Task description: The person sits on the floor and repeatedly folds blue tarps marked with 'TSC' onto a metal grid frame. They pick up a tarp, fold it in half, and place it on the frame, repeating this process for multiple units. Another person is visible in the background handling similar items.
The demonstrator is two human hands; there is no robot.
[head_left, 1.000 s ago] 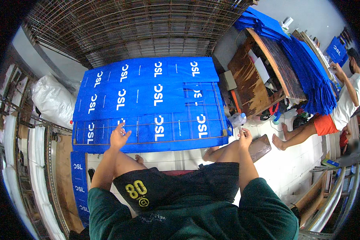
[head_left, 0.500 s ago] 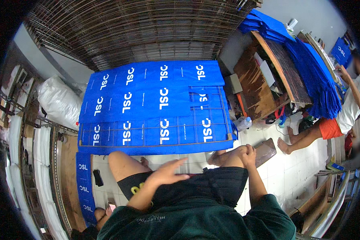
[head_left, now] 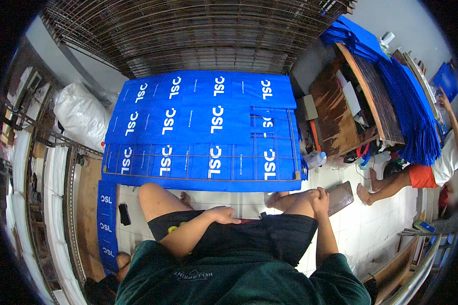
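Note:
My left hand lies low over the lap of my black shorts, its fingers curled in and nothing seen in them. My right hand rests at my right knee with its fingers bent and no object showing. Beyond my knees stands a low stack of blue printed fabric sheets with white lettering. A thin metal wire rack lies over its near part, and some of the fabric overlaps the rack. Neither hand touches the stack.
Wire racks are piled behind the stack. To the right, a wooden cabinet carries blue fabric; a person in orange shorts is beside it. A white plastic sack, shelving and a black phone are on the left.
My left hand has gone from spread fingers to curled ones, settling over my lap. My right hand stays at the knee. The view has shifted slightly, and the person at right has moved an arm.

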